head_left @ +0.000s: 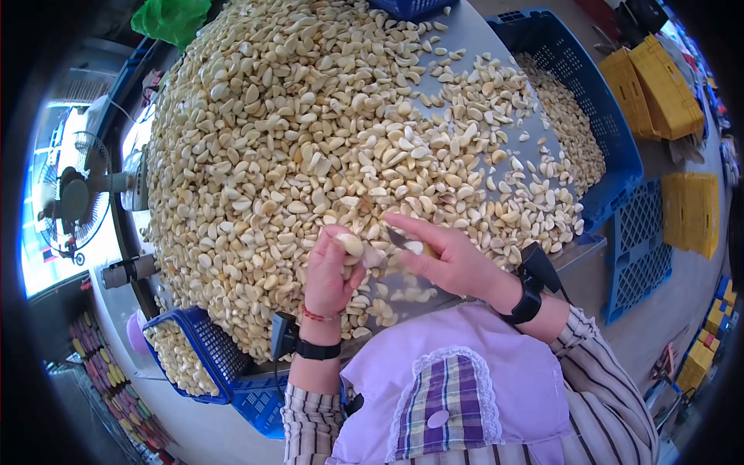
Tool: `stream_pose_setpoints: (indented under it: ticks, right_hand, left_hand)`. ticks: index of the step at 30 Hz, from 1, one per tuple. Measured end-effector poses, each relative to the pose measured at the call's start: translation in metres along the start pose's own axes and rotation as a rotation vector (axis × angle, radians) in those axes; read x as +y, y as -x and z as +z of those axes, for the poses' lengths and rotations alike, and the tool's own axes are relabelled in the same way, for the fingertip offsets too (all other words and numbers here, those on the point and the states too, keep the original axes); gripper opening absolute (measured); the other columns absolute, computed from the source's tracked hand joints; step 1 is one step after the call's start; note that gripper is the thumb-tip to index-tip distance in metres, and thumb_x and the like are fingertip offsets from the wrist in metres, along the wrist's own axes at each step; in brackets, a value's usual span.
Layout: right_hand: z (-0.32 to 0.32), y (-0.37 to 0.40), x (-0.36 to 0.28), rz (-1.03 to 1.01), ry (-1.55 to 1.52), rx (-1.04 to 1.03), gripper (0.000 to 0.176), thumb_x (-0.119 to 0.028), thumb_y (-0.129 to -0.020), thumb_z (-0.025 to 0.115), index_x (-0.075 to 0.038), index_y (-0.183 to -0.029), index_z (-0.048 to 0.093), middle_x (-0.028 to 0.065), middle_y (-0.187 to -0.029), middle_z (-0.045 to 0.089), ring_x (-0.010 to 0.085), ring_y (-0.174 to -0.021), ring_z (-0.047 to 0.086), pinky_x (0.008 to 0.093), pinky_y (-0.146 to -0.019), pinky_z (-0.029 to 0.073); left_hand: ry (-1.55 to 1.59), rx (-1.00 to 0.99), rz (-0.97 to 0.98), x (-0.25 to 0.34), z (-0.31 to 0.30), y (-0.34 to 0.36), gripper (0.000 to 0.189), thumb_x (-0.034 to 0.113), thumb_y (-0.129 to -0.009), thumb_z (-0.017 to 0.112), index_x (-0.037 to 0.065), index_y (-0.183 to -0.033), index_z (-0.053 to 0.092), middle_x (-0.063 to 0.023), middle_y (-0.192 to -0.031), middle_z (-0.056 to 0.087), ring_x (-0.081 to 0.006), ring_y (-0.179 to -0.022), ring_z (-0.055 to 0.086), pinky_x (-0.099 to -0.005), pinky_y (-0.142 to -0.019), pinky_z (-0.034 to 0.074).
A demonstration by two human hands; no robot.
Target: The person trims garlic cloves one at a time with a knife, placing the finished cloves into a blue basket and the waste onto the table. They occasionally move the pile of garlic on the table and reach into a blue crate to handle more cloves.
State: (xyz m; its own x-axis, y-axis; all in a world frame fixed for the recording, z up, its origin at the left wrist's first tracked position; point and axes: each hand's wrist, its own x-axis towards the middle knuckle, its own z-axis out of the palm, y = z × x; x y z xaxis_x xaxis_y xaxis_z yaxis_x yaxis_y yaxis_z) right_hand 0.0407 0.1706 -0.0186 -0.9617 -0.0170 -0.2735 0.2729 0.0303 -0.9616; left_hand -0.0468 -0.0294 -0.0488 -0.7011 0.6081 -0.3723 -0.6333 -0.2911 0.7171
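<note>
My left hand is closed, pinching a pale, rounded piece like a peeled garlic clove between thumb and fingers. Just to its right, my right hand is closed around a small knife. The dark blade points left toward the held piece, and the fingers hide most of the handle. A white piece shows beside the blade at my right thumb. Beneath and beyond both hands spreads a large heap of similar cream-coloured pieces.
The heap lies on a grey metal table. A blue crate of pieces stands at right, and a smaller blue basket at lower left. A fan is on the left. Yellow crates stand at far right.
</note>
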Motion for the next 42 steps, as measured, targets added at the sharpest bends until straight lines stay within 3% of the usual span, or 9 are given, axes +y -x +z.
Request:
stream_pose_setpoints:
  ticks: [15,18,21,24,26,29,33,38,42]
  right_hand:
    - [0.011,-0.001,0.005,-0.034,-0.061,-0.195,0.048,-0.019,-0.089,0.060,-0.012,-0.135,0.047,-0.0026,-0.069,0.054,0.0055,-0.055,0.042,0.0228,-0.053,0.039]
    - [0.006,-0.001,0.006,0.066,-0.274,-0.157,0.041,-0.021,-0.093,0.057,-0.014,-0.132,0.052,-0.0061,-0.067,0.051,0.0026,-0.054,0.040,0.0200,-0.050,0.036]
    - [0.000,-0.002,-0.003,0.287,-0.403,-0.095,0.038,-0.021,-0.095,0.054,-0.016,-0.132,0.052,-0.0077,-0.065,0.047,-0.0004,-0.051,0.038,0.0158,-0.048,0.034]
    - [-0.009,-0.006,-0.002,0.231,-0.446,-0.029,0.041,-0.020,-0.095,0.052,-0.017,-0.135,0.048,-0.0075,-0.062,0.044,0.0004,-0.048,0.039,0.0159,-0.045,0.035]
    - [-0.008,-0.006,0.001,0.229,-0.445,-0.025,0.041,-0.021,-0.095,0.053,-0.016,-0.136,0.048,-0.0074,-0.062,0.045,0.0004,-0.048,0.039,0.0160,-0.045,0.035]
    - [-0.006,-0.006,0.004,0.216,-0.438,-0.031,0.042,-0.022,-0.095,0.054,-0.016,-0.136,0.048,-0.0072,-0.062,0.046,0.0005,-0.048,0.040,0.0163,-0.046,0.035]
    - [-0.005,-0.004,0.008,0.215,-0.388,-0.016,0.044,-0.025,-0.093,0.057,-0.016,-0.136,0.048,-0.0066,-0.063,0.049,0.0007,-0.048,0.042,0.0165,-0.046,0.036]
    - [-0.003,0.002,0.007,0.203,-0.284,-0.004,0.048,-0.027,-0.092,0.058,-0.016,-0.137,0.046,-0.0057,-0.063,0.050,0.0020,-0.049,0.039,0.0181,-0.048,0.035]
    - [0.006,-0.003,0.006,-0.088,0.019,0.013,0.058,-0.030,-0.089,0.061,-0.012,-0.140,0.041,-0.0008,-0.060,0.047,0.0072,-0.051,0.039,0.0242,-0.049,0.035]
  left_hand:
    - [-0.249,0.082,0.024,-0.004,0.018,0.026,0.021,0.016,-0.082,0.070,0.006,-0.087,0.053,-0.0009,-0.078,0.059,-0.0054,-0.060,0.051,-0.0184,-0.051,0.040]
    - [0.583,-0.507,0.037,-0.016,0.006,0.024,0.029,0.033,-0.086,0.062,0.006,-0.090,0.051,-0.0029,-0.082,0.060,-0.0087,-0.063,0.053,-0.0196,-0.049,0.040]
    - [0.489,-0.029,0.257,0.009,0.001,0.014,0.024,0.030,-0.089,0.059,0.008,-0.093,0.050,-0.0039,-0.082,0.058,-0.0105,-0.062,0.055,-0.0218,-0.047,0.041]
    - [-0.258,0.357,0.260,0.041,-0.046,-0.013,0.020,0.027,-0.087,0.062,0.008,-0.090,0.054,-0.0071,-0.082,0.058,-0.0183,-0.062,0.058,-0.0284,-0.051,0.045]
    - [-1.876,0.413,0.593,0.051,-0.060,-0.035,0.018,0.023,-0.083,0.065,0.006,-0.083,0.058,-0.0105,-0.081,0.058,-0.0258,-0.066,0.060,-0.0349,-0.057,0.049]
    - [-2.170,0.387,0.184,0.053,-0.046,-0.048,0.022,0.019,-0.077,0.067,0.004,-0.094,0.067,-0.0116,-0.084,0.061,-0.0270,-0.072,0.058,-0.0373,-0.064,0.048]
    - [-2.091,0.338,0.266,0.060,-0.061,-0.056,0.018,0.017,-0.079,0.066,0.005,-0.092,0.066,-0.0101,-0.085,0.064,-0.0250,-0.068,0.059,-0.0370,-0.064,0.048]
    - [-0.670,0.374,-0.049,0.054,-0.032,-0.027,0.018,0.014,-0.087,0.060,0.002,-0.099,0.064,-0.0030,-0.070,0.061,-0.0061,-0.051,0.049,-0.0189,-0.044,0.036]
    - [-0.292,0.303,0.043,0.021,-0.010,0.001,0.018,0.011,-0.087,0.062,-0.001,-0.100,0.063,-0.0021,-0.078,0.062,-0.0022,-0.055,0.049,-0.0147,-0.046,0.036]
